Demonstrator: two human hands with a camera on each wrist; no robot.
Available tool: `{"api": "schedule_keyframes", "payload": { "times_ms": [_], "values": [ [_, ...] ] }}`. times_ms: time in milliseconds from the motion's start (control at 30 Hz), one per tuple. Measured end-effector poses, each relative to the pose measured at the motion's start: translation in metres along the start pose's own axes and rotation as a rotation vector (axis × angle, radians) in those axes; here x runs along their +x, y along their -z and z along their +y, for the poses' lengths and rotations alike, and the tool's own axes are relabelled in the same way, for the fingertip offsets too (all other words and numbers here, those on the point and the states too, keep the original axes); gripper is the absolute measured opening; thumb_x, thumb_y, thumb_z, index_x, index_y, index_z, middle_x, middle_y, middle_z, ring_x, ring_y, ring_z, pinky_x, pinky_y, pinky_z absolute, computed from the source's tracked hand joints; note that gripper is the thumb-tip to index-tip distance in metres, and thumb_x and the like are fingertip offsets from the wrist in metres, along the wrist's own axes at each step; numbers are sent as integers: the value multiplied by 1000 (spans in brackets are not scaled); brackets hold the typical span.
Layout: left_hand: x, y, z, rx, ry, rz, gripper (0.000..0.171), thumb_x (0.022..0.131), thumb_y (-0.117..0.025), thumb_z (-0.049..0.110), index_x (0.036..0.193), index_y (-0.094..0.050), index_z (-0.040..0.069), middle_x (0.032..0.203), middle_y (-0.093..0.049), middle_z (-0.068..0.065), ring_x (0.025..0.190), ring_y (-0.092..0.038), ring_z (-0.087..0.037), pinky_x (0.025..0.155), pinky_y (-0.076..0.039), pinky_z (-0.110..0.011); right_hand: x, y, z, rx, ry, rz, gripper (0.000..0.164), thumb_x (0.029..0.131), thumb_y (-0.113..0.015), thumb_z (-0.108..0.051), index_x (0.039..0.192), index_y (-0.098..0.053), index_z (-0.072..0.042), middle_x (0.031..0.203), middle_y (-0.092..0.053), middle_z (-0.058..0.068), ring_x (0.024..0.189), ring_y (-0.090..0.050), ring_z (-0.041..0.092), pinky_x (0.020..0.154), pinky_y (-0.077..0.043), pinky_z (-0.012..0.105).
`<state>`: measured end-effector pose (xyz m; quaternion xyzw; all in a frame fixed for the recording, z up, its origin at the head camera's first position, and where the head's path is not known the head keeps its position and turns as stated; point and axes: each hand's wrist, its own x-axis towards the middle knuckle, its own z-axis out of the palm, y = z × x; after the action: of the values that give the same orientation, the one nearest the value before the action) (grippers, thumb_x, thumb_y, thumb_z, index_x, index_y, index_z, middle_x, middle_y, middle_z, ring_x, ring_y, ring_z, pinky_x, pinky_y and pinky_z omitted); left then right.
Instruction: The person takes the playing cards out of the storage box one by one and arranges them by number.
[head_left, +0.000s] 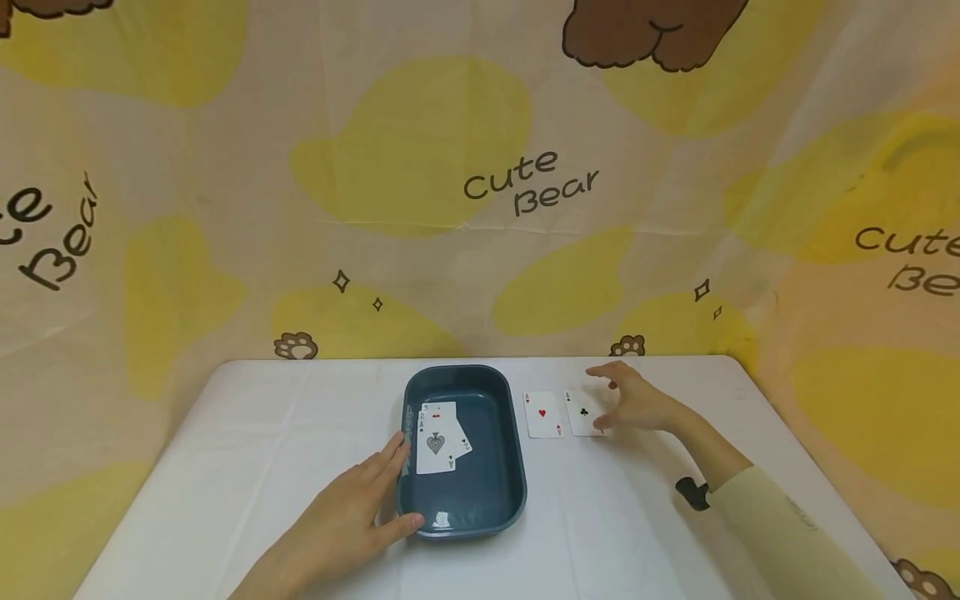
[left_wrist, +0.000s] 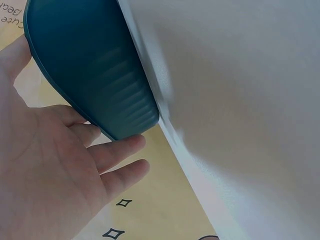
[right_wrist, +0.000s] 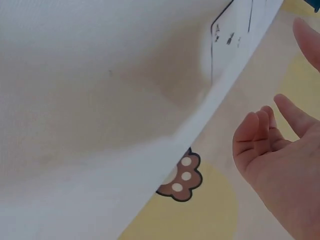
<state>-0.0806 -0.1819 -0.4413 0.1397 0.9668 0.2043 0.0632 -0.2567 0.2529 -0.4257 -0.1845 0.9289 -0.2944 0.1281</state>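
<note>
A dark blue tray [head_left: 487, 500] sits on the table, an ace of spades [head_left: 435, 458] lying over other playing cards in its left half. My left hand [head_left: 348, 504] rests against the tray's left side, thumb on the near rim and fingers along the wall. In the left wrist view, its fingertips [left_wrist: 134, 144] meet the rim from outside. To the right of the tray, an ace of hearts [head_left: 542, 425] lies face up beside an ace of clubs [head_left: 579, 421]. My right hand [head_left: 637, 400] hovers at the ace of clubs, thumb over its right edge and index finger stretched out beyond.
A white cloth covers the table [head_left: 300, 433]. Behind it hangs a patterned backdrop [head_left: 405, 150], close to the table's far edge. A black wrist strap piece [head_left: 692, 493] shows beside the right sleeve [head_left: 780, 525].
</note>
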Motion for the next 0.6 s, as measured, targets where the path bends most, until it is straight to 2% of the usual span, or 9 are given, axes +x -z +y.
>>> {"api": "schedule_keyframes", "payload": {
  "times_ms": [167, 267, 600],
  "values": [
    [0, 2, 2, -11, 17, -11, 101, 89, -69, 70, 164, -35, 11, 172, -27, -2, 149, -43, -34, 116, -40, -58, -3, 1, -9, 27, 40, 46, 82, 86, -86, -24, 154, -47, -2, 153, -44, 24, 130, -48, 45, 99, -48, 60],
    [-1, 3, 2, -12, 9, -10, 102, 89, -68, 70, 165, -34, 10, 172, -27, -2, 148, -43, -34, 116, -41, -58, -3, -1, -18, 48, 72, 75, 75, 89, -83, -22, 152, -48, -3, 151, -47, 24, 129, -48, 45, 100, -48, 59],
    [0, 1, 1, -9, 4, -3, 100, 90, -68, 69, 164, -35, 10, 172, -26, -1, 148, -44, -33, 116, -41, -56, -4, -13, -51, 80, 200, 132, 65, 90, -83, -16, 147, -54, -3, 144, -52, 16, 130, -48, 42, 106, -44, 62]
  ]
}}
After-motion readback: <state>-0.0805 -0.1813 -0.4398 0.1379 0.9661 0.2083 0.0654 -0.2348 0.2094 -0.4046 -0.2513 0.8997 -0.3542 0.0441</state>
